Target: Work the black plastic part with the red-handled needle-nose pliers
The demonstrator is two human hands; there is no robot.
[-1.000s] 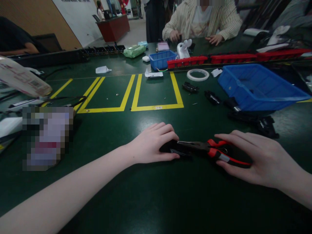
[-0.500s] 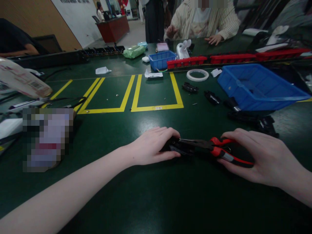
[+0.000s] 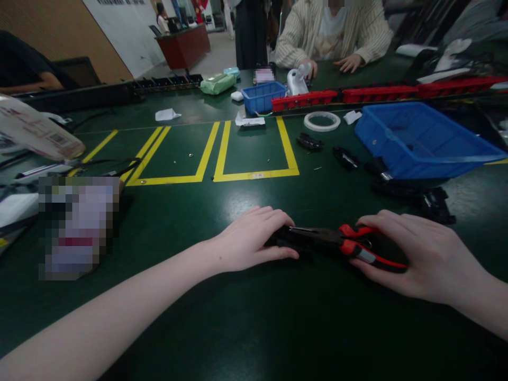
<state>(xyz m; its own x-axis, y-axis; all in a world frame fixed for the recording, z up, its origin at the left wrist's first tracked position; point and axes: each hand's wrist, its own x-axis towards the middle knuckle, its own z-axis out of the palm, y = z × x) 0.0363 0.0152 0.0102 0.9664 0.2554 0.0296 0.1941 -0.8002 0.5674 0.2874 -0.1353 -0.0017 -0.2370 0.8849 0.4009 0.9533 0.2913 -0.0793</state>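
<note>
My left hand (image 3: pixel 254 238) lies on the green table (image 3: pixel 238 317), its fingers curled over a small black part (image 3: pixel 283 241) and pressing it down. My right hand (image 3: pixel 413 256) is closed around the red and black handles of a pair of pliers (image 3: pixel 349 246). The pliers' dark jaws point left and reach the black part under my left fingers. Most of the black part is hidden by my left hand.
A large blue bin (image 3: pixel 420 140) stands at the right, with several black parts (image 3: pixel 397 185) beside it. A tape roll (image 3: pixel 321 121), a small blue bin (image 3: pixel 262 97) and red strips (image 3: pixel 381 94) lie farther back. A person in a striped shirt (image 3: pixel 333 32) sits opposite. Yellow floor-style lines (image 3: pixel 222 159) mark the table.
The pliers lifted slightly and came back down, and my left fingers shifted a little over the black part. Across the table, the person's hand moved to the white object.
</note>
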